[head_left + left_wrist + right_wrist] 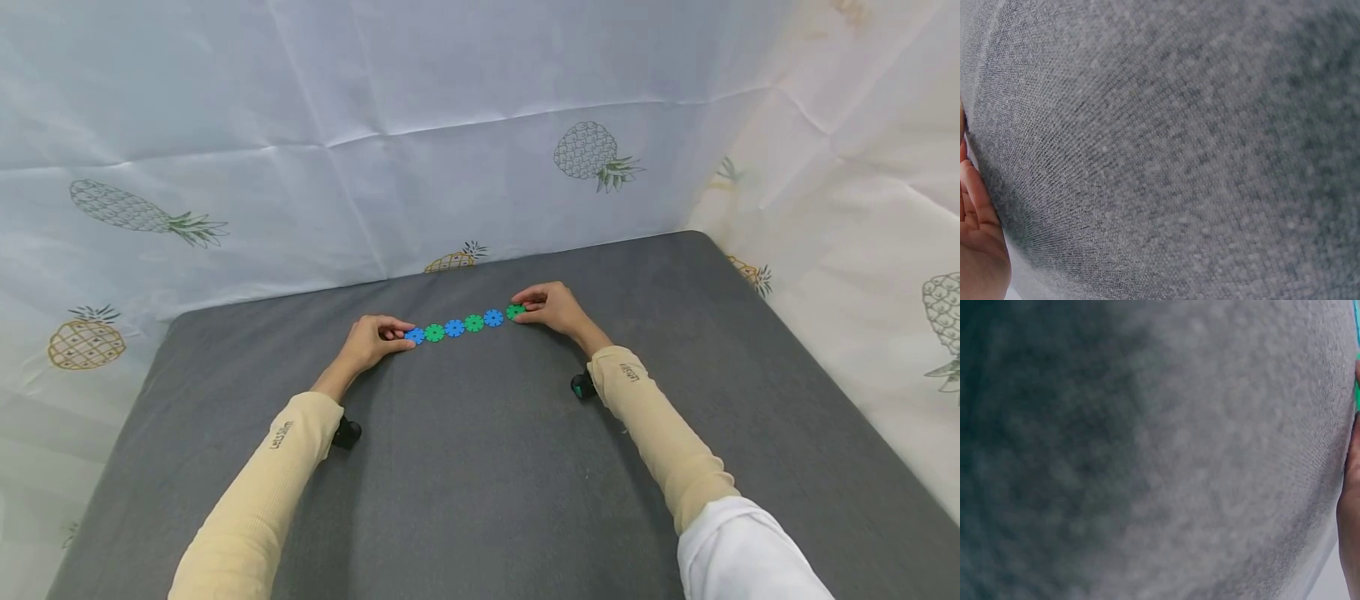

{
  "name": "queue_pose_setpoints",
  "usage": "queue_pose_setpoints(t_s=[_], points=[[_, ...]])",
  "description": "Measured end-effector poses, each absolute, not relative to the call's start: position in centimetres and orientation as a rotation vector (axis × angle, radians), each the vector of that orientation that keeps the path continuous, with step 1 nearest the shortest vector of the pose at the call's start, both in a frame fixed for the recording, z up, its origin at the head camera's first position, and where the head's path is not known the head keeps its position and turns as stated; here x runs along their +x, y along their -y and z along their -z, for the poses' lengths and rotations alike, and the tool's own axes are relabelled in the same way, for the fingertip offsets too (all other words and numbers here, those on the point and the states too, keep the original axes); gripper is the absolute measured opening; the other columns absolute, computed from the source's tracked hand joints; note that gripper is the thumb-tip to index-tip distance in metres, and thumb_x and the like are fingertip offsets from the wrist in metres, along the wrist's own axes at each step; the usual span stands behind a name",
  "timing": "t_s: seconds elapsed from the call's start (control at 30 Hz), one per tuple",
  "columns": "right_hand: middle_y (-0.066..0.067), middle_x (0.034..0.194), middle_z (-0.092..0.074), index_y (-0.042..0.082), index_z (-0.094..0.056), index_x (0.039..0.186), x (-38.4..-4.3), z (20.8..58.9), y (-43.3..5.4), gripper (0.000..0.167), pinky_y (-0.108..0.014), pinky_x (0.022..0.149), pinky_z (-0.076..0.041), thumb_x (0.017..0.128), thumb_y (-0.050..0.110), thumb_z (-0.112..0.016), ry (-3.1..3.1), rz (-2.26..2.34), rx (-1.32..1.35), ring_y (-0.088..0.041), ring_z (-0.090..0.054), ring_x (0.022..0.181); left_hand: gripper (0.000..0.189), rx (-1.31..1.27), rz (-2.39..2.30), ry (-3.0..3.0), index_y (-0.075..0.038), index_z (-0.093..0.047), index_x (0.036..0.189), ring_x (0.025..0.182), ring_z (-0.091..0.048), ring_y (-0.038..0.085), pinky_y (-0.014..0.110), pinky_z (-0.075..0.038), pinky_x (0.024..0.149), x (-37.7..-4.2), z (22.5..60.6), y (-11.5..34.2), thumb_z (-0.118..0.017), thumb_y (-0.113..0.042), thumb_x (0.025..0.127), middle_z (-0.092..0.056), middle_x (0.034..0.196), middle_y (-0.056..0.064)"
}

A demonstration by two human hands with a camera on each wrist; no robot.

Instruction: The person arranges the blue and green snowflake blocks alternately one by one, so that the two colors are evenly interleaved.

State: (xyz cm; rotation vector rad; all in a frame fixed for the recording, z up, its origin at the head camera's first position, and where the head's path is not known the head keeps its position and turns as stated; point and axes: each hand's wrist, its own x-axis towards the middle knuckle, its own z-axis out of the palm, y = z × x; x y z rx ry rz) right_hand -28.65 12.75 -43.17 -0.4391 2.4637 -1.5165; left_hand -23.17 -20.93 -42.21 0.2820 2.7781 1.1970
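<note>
Several notched plastic discs, alternating blue and green, lie in a line on the grey cloth in the head view. At the left end, my left hand [366,343] pinches a blue disc [416,336] between thumb and fingers. A green disc [515,312] at the right end is pinched by my right hand [557,307]; a small gap seems to part it from the neighbouring blue disc [492,317]. Between the ends are a green disc [435,332], a blue disc [454,327] and another green disc [474,322]. Both wrist views show mostly cloth, with each hand at the edge.
Grey cloth [465,467] covers the table under both arms. A white curtain [450,75] printed with pineapples hangs behind the far edge, and more curtain [862,217] hangs on the right. A small black device sits under each wrist.
</note>
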Motion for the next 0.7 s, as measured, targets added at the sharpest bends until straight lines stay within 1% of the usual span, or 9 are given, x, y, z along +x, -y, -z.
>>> queue_pose_setpoints(t_s=[0.2,0.37,0.5,0.7], points=[[-0.019,0.118,-0.064,-0.004,-0.067,0.116,-28.63,42.92,-12.94,0.037,-0.029,0.086,-0.05,0.08,0.002,-0.076,-2.402,1.531,-0.429,-0.027,-0.061,0.106,0.028,0.278,-1.21,-2.768,-0.001,-0.073,0.109,0.073,-0.051,0.019,0.027,-0.04,0.064,-23.12,42.18,21.0,-0.076,-0.011,0.083,-0.064,0.086,0.008],[-0.021,0.123,-0.062,-0.006,-0.065,0.119,-28.74,42.52,-13.29,0.039,-0.027,0.087,-0.05,0.081,-0.004,-0.074,-2.326,1.55,-0.407,-0.029,-0.059,0.111,0.028,0.282,-1.211,-2.771,-0.001,-0.073,0.109,0.073,-0.052,0.019,0.026,-0.04,0.064,-23.15,42.12,20.89,-0.076,-0.011,0.083,-0.065,0.086,0.008],[-0.023,0.121,-0.062,-0.008,-0.065,0.117,-29.07,42.43,-13.43,0.035,-0.029,0.088,-0.05,0.082,-0.008,-0.071,-2.34,1.499,-0.457,-0.031,-0.059,0.112,0.028,0.281,-1.208,-2.774,-0.002,-0.073,0.109,0.073,-0.052,0.019,0.026,-0.04,0.064,-23.16,42.11,20.84,-0.076,-0.011,0.083,-0.065,0.087,0.009],[-0.021,0.116,-0.064,-0.006,-0.067,0.114,-29.19,42.36,-13.12,0.032,-0.03,0.087,-0.05,0.083,-0.005,-0.071,-2.406,1.415,-0.509,-0.03,-0.061,0.108,0.028,0.282,-1.211,-2.772,-0.001,-0.073,0.109,0.073,-0.05,0.019,0.025,-0.039,0.063,-23.01,42.0,20.94,-0.076,-0.011,0.083,-0.065,0.087,0.011]])
